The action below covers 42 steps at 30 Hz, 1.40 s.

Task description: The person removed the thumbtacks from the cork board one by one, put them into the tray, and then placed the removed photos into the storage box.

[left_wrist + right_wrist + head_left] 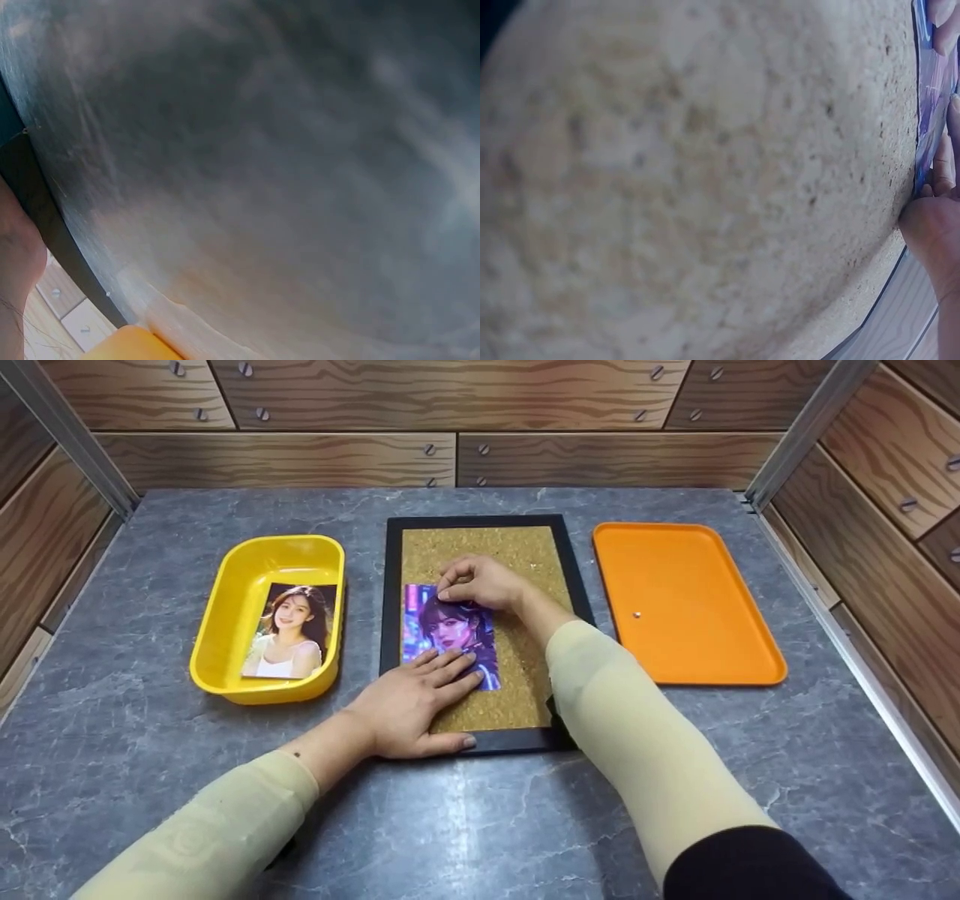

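A cork board in a black frame lies flat on the table. On its left half is a purple and blue picture print of a dark-haired figure. Spread flat, my left hand presses the print's lower part, its thumb resting on the frame's near edge. My right hand is curled at the print's top edge, thumb and index finger brought together there. The fingertips hide whatever small thing they pinch; I cannot tell what it is. In the right wrist view, the print shows at the side, beyond blurred cork.
A yellow bin left of the board holds a photo of a person in white. To the right lies an orange tray with a tiny shiny piece on it. Wood-patterned panels enclose the grey marbled table.
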{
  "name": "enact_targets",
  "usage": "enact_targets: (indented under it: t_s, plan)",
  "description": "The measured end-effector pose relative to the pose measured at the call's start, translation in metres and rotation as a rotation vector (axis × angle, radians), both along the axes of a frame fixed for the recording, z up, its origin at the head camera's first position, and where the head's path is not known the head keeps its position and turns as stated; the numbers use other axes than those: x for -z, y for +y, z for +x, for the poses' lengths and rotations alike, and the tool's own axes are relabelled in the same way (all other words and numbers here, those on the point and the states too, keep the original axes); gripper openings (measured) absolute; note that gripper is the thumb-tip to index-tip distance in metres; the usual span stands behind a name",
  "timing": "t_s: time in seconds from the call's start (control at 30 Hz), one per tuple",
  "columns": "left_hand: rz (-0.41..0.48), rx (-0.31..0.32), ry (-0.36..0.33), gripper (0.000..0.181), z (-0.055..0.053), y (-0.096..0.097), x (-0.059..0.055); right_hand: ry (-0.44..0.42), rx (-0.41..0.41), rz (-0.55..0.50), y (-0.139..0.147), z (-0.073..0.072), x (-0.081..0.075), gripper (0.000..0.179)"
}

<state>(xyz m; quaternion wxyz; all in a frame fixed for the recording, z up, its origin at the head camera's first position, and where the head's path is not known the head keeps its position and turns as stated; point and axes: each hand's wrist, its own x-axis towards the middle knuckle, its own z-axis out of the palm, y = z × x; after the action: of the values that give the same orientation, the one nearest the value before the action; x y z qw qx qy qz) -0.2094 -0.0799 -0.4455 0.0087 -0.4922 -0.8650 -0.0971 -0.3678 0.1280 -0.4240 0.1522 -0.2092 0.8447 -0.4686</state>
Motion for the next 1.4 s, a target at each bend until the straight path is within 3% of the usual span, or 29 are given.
enact_targets:
  t_s: [0.83, 1.4]
  plan:
    - [-0.005, 0.000, 0.013, 0.089, -0.001, 0.000, -0.001, -0.037, 0.003, -0.105, 0.004, 0.004, -0.006, 0.018]
    - [-0.008, -0.005, 0.012, 0.089, -0.001, 0.000, 0.002, -0.032, -0.013, -0.092, 0.010, 0.011, -0.019, 0.015]
